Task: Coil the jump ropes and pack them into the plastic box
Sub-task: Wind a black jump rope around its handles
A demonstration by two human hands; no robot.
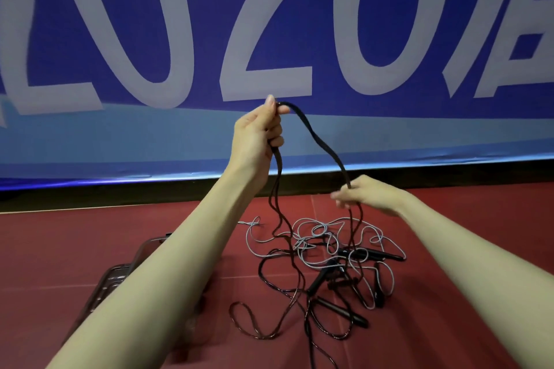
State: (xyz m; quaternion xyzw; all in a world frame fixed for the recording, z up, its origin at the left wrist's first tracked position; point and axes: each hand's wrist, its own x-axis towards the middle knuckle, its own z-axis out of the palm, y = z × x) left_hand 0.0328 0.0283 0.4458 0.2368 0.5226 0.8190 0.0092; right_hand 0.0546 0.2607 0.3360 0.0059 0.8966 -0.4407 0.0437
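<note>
My left hand (260, 132) is raised high and closed on a dark jump rope (321, 144), pinching the top of a loop. The rope arcs down to my right hand (367, 194), which grips it lower and to the right. Both strands hang down into a tangle on the red floor. A grey jump rope (317, 232) lies knotted in the same pile, with several black handles (322, 277) among the loops. A clear plastic box (115, 284) sits on the floor at the lower left, mostly hidden under my left forearm.
A large blue banner with pale letters (269, 39) stands upright just behind the pile, with a black strip along its base. Red mat flooring (464, 228) spreads to the right and left of the ropes.
</note>
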